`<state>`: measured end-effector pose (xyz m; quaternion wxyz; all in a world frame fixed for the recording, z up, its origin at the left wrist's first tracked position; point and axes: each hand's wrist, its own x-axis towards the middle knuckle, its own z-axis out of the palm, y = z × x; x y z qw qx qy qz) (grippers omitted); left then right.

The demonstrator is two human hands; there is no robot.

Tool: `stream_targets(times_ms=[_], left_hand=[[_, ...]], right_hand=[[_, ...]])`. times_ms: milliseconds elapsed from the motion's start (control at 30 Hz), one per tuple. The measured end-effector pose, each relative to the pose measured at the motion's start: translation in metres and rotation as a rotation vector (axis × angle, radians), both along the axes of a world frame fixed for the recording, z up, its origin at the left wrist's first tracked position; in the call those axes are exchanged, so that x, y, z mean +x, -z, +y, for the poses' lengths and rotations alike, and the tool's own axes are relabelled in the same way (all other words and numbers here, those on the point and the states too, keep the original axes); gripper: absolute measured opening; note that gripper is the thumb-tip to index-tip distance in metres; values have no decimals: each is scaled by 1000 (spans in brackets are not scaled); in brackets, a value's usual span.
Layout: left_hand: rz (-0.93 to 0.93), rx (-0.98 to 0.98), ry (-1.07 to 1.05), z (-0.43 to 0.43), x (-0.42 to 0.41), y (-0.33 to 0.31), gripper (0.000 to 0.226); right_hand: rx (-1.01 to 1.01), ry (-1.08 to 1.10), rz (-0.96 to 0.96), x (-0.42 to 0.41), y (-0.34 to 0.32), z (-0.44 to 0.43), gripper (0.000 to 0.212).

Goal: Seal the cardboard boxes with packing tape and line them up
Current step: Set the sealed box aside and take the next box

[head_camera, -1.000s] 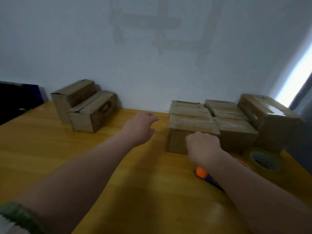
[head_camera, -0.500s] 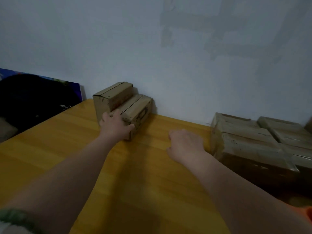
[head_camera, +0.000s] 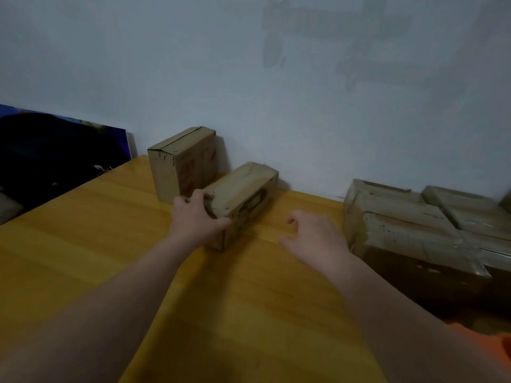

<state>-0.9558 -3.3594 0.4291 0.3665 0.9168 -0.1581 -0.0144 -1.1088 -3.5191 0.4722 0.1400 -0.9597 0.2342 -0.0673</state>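
The yellow wooden table (head_camera: 110, 244) meets the wall (head_camera: 304, 120) at its far edge. An upright cardboard box (head_camera: 179, 164) stands at the far left, near the wall. A long low box (head_camera: 243, 186) lies just beside it on the right. A cluster of taped boxes (head_camera: 414, 230) sits packed together at the right edge, well apart from both. An orange item (head_camera: 497, 344), partly cut off, lies at the near right

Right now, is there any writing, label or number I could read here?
Nothing here reads as words.
Dark print on the side of the low box that the left hand grips: too blurred.
Reddish print on the upright box: too blurred.
White marks on the dark object at the left: too small.
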Motion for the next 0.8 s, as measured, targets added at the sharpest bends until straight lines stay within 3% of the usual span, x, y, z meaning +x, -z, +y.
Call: stream_targets(times_ms=[300, 600, 733, 800], left_hand=[[231, 85, 369, 54, -94, -19, 80], [424, 115, 676, 81, -150, -35, 94], [372, 364, 732, 69, -165, -39, 92], [157, 647, 735, 56, -175, -37, 95]], right_hand=[[109, 59, -267, -100, 14, 6, 43], [125, 191, -266, -173, 35, 14, 36], [135, 275, -357, -198, 41, 13, 17], [128, 269, -379, -207, 42, 12, 15]])
